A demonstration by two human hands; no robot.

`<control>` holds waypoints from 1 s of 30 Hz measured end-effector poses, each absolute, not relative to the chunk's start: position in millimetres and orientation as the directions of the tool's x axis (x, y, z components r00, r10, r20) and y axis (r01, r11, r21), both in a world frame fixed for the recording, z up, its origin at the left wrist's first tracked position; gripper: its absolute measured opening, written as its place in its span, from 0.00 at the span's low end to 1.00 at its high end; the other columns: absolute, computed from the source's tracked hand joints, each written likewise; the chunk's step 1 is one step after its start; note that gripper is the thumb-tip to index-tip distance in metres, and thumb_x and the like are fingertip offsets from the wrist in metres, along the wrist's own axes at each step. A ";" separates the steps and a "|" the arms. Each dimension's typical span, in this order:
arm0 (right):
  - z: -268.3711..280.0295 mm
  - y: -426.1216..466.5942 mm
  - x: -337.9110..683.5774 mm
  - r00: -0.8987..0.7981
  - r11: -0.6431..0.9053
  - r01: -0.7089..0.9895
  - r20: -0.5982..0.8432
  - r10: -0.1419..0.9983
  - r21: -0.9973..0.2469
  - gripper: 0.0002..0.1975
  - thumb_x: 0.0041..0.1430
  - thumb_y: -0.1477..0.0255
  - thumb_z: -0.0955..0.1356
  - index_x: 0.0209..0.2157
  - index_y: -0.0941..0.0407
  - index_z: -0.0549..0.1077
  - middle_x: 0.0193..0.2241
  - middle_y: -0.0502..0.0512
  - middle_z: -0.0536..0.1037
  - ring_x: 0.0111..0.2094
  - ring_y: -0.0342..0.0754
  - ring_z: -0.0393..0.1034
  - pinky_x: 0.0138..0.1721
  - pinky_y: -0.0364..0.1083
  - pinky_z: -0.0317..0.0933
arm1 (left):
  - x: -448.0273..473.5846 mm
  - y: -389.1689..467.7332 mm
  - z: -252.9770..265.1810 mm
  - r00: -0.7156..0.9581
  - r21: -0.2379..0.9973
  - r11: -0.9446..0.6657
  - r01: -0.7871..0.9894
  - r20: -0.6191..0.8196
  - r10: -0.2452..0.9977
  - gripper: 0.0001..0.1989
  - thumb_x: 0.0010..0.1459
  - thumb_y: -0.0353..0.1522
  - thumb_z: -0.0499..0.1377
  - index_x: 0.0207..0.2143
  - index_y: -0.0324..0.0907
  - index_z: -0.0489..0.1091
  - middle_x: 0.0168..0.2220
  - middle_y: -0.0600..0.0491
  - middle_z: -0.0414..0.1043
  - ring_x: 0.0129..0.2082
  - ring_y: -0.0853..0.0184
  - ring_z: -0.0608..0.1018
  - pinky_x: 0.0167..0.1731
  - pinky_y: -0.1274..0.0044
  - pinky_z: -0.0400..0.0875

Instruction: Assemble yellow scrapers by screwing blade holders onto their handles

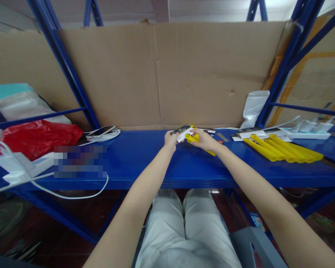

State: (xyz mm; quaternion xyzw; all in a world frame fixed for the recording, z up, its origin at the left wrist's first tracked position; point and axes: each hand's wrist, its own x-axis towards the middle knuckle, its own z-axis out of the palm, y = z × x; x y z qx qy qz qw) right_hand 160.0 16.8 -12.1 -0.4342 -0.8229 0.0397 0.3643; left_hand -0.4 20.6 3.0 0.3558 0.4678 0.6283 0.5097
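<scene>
My left hand (171, 140) is closed on the edge of a black-and-white printed card (183, 131), held tilted above the blue shelf top. Close beside it, my right hand (204, 139) has its fingers wrapped around a yellow plastic tool (192, 138) with a looped end against the card. Its yellow lower part shows under the right palm. Behind the right hand lie more printed cards, partly covered, and a small grey metal strip (222, 137). Several yellow tools with long handles (279, 149) lie side by side at the right, near black-and-white cards (249, 134).
Cardboard (201, 74) walls off the back, between blue posts (64, 70). A red plastic bag (41, 136), a phone with coiled white cable (103, 134) and a white plug (12, 167) are at left. A white power strip (309, 133) and white pouch (254, 108) stand at right.
</scene>
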 end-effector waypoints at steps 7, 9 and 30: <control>-10.7 7.7 151.9 -0.478 0.659 0.727 0.545 0.689 -0.195 0.20 0.52 0.77 0.64 0.49 0.56 0.68 0.48 0.60 0.71 0.49 0.51 0.66 0.50 0.51 0.59 | -0.7 22.2 2.5 -0.243 0.945 -0.064 -0.322 -0.017 0.970 0.09 0.54 0.20 0.54 0.36 0.38 0.65 0.28 0.52 0.71 0.30 0.66 0.78 0.31 0.71 0.75; -9.5 3.9 149.9 -0.496 0.645 0.749 0.520 0.695 -0.148 0.19 0.54 0.78 0.62 0.48 0.56 0.69 0.47 0.61 0.71 0.48 0.51 0.66 0.49 0.50 0.59 | -0.8 21.9 2.7 -0.245 0.943 -0.070 -0.326 -0.012 0.969 0.09 0.54 0.20 0.54 0.36 0.38 0.65 0.28 0.52 0.71 0.30 0.66 0.78 0.31 0.71 0.75; -2.5 -10.1 151.6 -0.482 0.531 0.847 0.420 0.769 -0.002 0.22 0.58 0.78 0.58 0.55 0.54 0.65 0.52 0.61 0.67 0.42 0.51 0.70 0.42 0.48 0.63 | -6.6 22.0 5.3 -0.231 0.960 -0.055 -0.276 -0.011 0.973 0.03 0.53 0.25 0.53 0.31 0.39 0.66 0.28 0.50 0.73 0.30 0.67 0.77 0.27 0.78 0.71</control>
